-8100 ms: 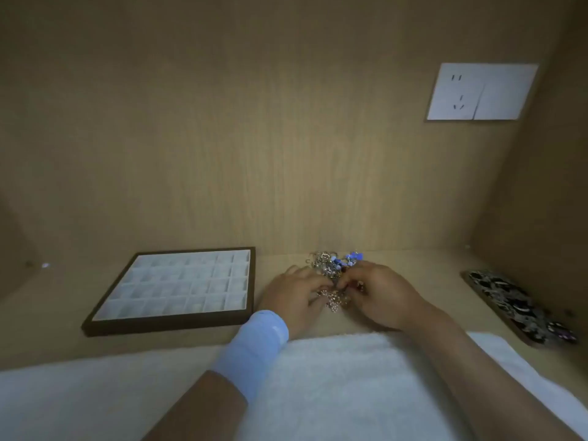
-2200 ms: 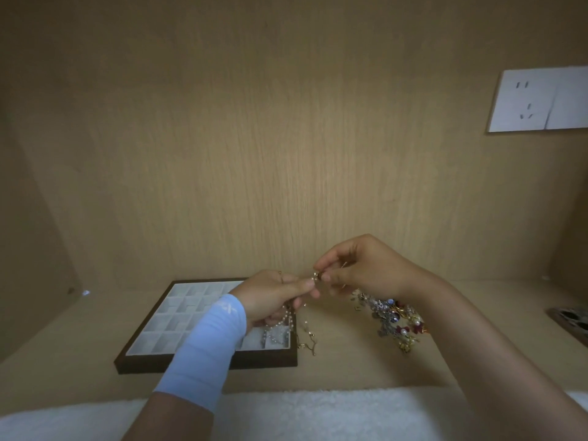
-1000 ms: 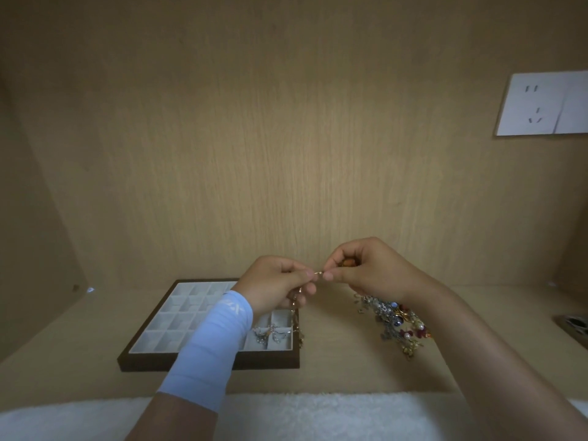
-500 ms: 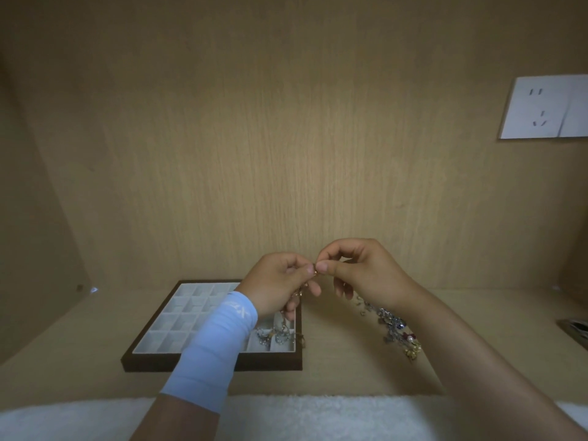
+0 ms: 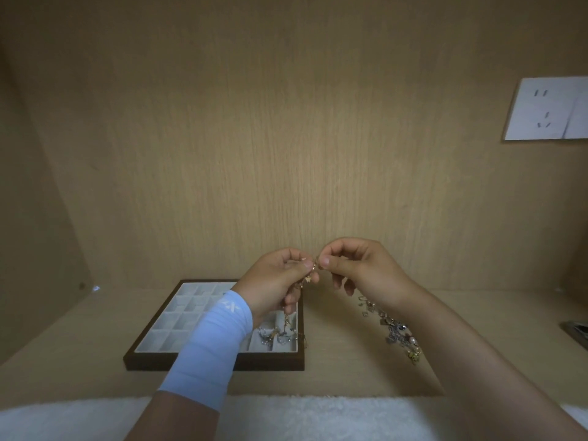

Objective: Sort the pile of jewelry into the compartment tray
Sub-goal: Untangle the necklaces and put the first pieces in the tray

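While the left hand (image 5: 273,278) and right hand (image 5: 359,268) pinched a gold chain (image 5: 308,278) between them, its lower end hung into the compartment tray (image 5: 178,361). Remaining jewelry pile (image 5: 394,332) lay right of the tray.

A white double wall socket (image 5: 547,108) was mounted on the wood-grain back panel (image 5: 254,154), upper right. A white fleecy cloth (image 5: 318,418) lay along the wooden shelf's (image 5: 334,378) near edge. A dark object (image 5: 577,334), cropped, lay far right.
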Demonstrator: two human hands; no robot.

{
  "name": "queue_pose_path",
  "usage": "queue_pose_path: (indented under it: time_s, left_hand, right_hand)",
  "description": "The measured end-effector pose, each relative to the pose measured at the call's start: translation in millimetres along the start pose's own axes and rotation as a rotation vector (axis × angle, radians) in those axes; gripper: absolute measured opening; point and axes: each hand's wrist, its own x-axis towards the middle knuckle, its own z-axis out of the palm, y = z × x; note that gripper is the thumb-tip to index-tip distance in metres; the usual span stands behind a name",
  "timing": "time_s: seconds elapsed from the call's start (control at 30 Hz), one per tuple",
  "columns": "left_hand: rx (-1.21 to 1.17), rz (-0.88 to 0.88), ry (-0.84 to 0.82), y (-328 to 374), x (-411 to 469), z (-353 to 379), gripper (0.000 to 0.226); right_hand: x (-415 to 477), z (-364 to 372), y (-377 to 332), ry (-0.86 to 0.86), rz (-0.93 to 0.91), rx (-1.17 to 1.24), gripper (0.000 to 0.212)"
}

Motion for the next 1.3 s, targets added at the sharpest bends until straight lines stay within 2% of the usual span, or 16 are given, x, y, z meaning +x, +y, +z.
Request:
queue_pose_path:
  time_s: [0.13,0.2,0.27,0.37,0.5,0.57,0.67,0.7,0.77,0.87,0.9,0.97,1.07,1.2,1.3]
  left_hand:
    - [0.070,0.027,-0.031,3.8,-2.4,1.6,0.021]
    - [0.097,0.038,-0.030,4.4,-2.3,4.4,0.018]
    - [0.118,0.039,-0.001,5.4,-2.0,5.4,0.013]
    - [0.148,0.022,0.060,8.5,-3.2,0.6,0.013]
    - [0.093,0.009,0.042,12.4,-6.2,-4.9,0.013]
    - [0.088,0.015,0.017,13.5,-7.0,-3.1,0.013]
    - [0.027,0.040,-0.017,15.9,-7.2,1.1,0.012]
    - [0.003,0.060,-0.025,16.9,-7.6,2.9,0.011]
    - [-0.064,0.111,-0.025,21.2,-8.7,6.9,0.011]
    - [-0.235,0.185,0.000,31.5,-10.9,11.4,0.014]
    - [-0.284,0.211,0.014,35.6,-11.5,10.8,0.015]
    - [-0.338,0.281,0.040,43.9,-12.8,5.5,0.017]
    - [-0.329,0.372,0.112,55.2,-17.8,-8.9,0.019]
    - [-0.140,0.398,0.285,58.7,-22.1,-27.7,0.019]
    - [0.051,0.315,0.391,48.7,-19.2,-42.4,0.022]
  right_hand:
    - [-0.9,6.2,-1.4,0.083,0.041,0.176,0.008]
    - [-0.4,9.2,-3.5,0.073,0.077,0.247,0.009]
    - [0.5,6.2,-3.9,0.067,0.112,0.207,0.009]
    - [1.1,-11.6,7.1,0.018,0.210,-0.185,0.013]
    - [-3.8,-25.3,31.9,-0.229,0.455,-0.716,0.010]
    - [-3.7,-22.6,37.0,-0.297,0.505,-0.840,0.015]
    - [-3.5,-16.0,23.2,-0.265,0.475,-0.953,0.015]
    - [-4.4,-13.9,14.1,-0.249,0.440,-0.931,0.019]
    - [-5.9,-6.5,-4.3,-0.270,0.342,-0.716,0.029]
    - [-7.8,13.8,-18.7,-0.457,0.205,-0.215,0.027]
    - [-8.0,21.3,-16.1,-0.492,0.175,-0.137,0.027]
    - [-9.3,31.6,-8.9,-0.475,0.155,-0.093,0.019]
    - [-8.4,35.7,0.2,-0.355,0.137,-0.133,0.010]
    - [-5.3,27.0,-0.7,-0.217,0.121,-0.161,0.017]
    - [-3.9,21.2,-8.4,-0.077,0.069,-0.142,0.020]
